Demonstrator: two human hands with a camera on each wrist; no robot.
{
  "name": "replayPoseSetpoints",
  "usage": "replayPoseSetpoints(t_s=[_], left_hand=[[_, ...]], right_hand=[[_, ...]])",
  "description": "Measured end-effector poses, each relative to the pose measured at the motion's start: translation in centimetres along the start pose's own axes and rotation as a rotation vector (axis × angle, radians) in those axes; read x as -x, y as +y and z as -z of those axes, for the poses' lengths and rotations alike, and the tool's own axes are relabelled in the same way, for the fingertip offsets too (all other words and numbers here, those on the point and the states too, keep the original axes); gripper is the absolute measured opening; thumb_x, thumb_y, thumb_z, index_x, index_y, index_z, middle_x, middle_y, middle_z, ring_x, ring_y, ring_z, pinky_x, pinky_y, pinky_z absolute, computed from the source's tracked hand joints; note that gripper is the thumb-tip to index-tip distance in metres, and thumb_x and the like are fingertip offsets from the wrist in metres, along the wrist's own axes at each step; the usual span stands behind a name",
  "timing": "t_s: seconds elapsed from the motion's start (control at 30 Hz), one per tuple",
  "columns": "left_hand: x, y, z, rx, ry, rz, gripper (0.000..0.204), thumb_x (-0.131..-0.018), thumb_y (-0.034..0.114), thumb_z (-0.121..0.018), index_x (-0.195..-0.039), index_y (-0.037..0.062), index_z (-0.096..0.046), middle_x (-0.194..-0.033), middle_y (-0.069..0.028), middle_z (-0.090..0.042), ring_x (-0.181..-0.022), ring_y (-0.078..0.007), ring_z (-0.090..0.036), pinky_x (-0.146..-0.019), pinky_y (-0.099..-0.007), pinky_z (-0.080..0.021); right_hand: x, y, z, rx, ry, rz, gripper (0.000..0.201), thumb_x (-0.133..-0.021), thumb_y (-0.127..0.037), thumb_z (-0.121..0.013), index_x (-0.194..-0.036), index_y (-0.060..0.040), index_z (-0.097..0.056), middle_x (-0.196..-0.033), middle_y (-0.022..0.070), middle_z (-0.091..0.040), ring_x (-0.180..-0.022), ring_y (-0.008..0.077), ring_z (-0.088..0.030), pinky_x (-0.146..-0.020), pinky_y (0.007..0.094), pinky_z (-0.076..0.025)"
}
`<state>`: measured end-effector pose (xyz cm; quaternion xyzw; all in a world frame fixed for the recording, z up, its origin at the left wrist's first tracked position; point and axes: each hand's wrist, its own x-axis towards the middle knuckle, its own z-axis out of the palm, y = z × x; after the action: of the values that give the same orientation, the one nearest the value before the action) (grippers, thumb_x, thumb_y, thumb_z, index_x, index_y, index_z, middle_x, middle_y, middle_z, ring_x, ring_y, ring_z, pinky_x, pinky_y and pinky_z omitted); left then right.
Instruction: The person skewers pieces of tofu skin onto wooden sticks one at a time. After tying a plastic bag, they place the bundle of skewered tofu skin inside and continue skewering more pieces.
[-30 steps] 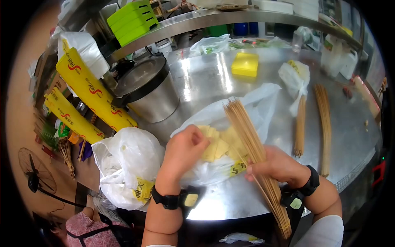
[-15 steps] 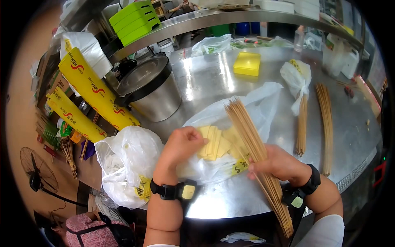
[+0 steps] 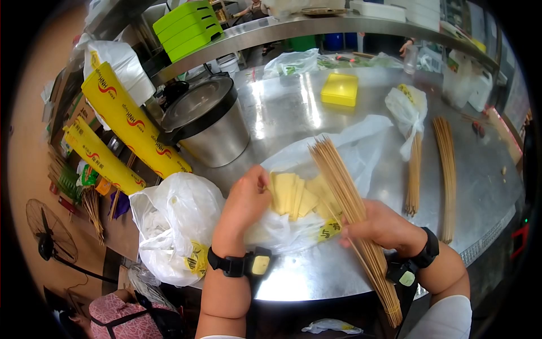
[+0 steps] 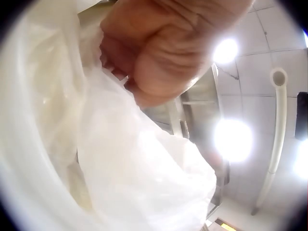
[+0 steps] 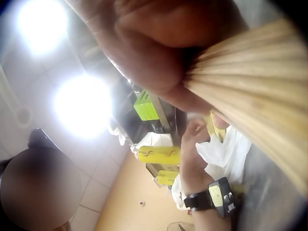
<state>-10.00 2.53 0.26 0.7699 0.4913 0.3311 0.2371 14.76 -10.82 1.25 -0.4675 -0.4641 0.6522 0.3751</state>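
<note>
Thin pale-yellow slices [image 3: 297, 198], flat and overlapping, lie on a white plastic bag [image 3: 361, 135] spread over the steel table. At their left edge my left hand [image 3: 247, 195] pinches the outermost slice between thumb and curled fingers. In the left wrist view the white bag hides the fingertips of this left hand [image 4: 163, 53]. My right hand [image 3: 379, 226] grips a thick bundle of bamboo skewers [image 3: 339, 175], held slanting with the upper ends over the slices. One skewer stands a little apart on the bundle's left side, by the thumb.
A stuffed white bag [image 3: 178, 226] sits left of my left forearm, with a lidded steel pot [image 3: 217, 130] behind it. Yellow film rolls [image 3: 127, 116] lean at the left. A yellow box [image 3: 339, 89] and more skewer bundles [image 3: 445, 175] lie farther off on the table [image 3: 271, 121].
My left hand has shifted left and slightly up from over the slices to their left edge, and the slices there have spread. The right hand and skewers stay nearly still.
</note>
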Motion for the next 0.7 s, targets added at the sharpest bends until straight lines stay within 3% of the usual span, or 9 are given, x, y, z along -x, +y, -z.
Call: replayPoseSetpoints(t_s=[0.1, 0.3, 0.37, 0.43, 0.53, 0.7], left_hand=[[0.0, 0.3, 0.2, -0.036, -0.123, 0.041, 0.009, -0.074, 0.003, -0.061, -0.081, -0.0029, -0.059, -0.069, -0.0046, -0.057, -0.064, -0.0115, -0.052, -0.061, -0.0257, -0.045], [0.4, 1.0, -0.4, -0.124, 0.001, -0.004, 0.018, -0.073, 0.005, -0.064, -0.088, -0.0022, -0.058, -0.071, -0.0086, -0.060, -0.066, -0.0187, -0.058, -0.064, -0.0304, -0.048], [0.5, 1.3, -0.3, -0.126, 0.084, 0.025, 0.019, -0.073, 0.006, -0.064, -0.088, -0.0019, -0.056, -0.072, -0.0110, -0.061, -0.066, -0.0218, -0.059, -0.064, -0.0322, -0.049], [0.6, 1.9, -0.3, -0.120, 0.066, 0.034, 0.019, -0.073, 0.008, -0.061, -0.090, -0.0002, -0.055, -0.073, -0.0184, -0.062, -0.070, -0.0356, -0.062, -0.063, -0.0412, -0.048], [0.7, 1.9, -0.6, -0.178, 0.044, -0.054, 0.014, -0.073, 0.005, -0.059, -0.085, 0.0003, -0.056, -0.071, -0.0181, -0.061, -0.067, -0.0362, -0.061, -0.061, -0.0412, -0.048], [0.8, 2.1, -0.2, -0.258, -0.046, -0.022, 0.005, -0.074, 0.002, -0.056, -0.078, 0.0005, -0.059, -0.070, -0.0173, -0.061, -0.068, -0.0361, -0.060, -0.064, -0.0418, -0.047]], right_hand=[[0.0, 0.4, 0.1, -0.010, 0.011, 0.004, 0.016, -0.083, -0.002, -0.063, -0.094, 0.0010, -0.051, -0.083, 0.0070, -0.059, -0.071, 0.0150, -0.062, -0.068, 0.0274, -0.049], [0.0, 0.3, 0.0, -0.022, 0.023, 0.026, 0.017, -0.082, -0.004, -0.063, -0.095, 0.0015, -0.052, -0.083, 0.0056, -0.059, -0.071, 0.0139, -0.061, -0.067, 0.0272, -0.049], [0.0, 0.4, 0.3, 0.102, 0.011, 0.047, 0.018, -0.081, -0.006, -0.063, -0.095, 0.0016, -0.054, -0.083, 0.0054, -0.059, -0.071, 0.0131, -0.061, -0.066, 0.0266, -0.049], [0.2, 0.5, 0.2, 0.107, 0.077, 0.080, 0.019, -0.081, -0.008, -0.063, -0.096, 0.0022, -0.057, -0.083, 0.0061, -0.061, -0.069, 0.0127, -0.061, -0.065, 0.0264, -0.049], [0.4, 0.1, 0.5, 0.234, 0.070, 0.047, 0.023, -0.081, -0.008, -0.063, -0.100, 0.0034, -0.057, -0.082, 0.0076, -0.062, -0.068, 0.0130, -0.061, -0.063, 0.0266, -0.049], [0.1, 1.1, 0.5, 0.110, 0.029, 0.066, 0.025, -0.080, -0.010, -0.063, -0.099, 0.0052, -0.057, -0.076, 0.0084, -0.062, -0.067, 0.0131, -0.061, -0.061, 0.0276, -0.048]])
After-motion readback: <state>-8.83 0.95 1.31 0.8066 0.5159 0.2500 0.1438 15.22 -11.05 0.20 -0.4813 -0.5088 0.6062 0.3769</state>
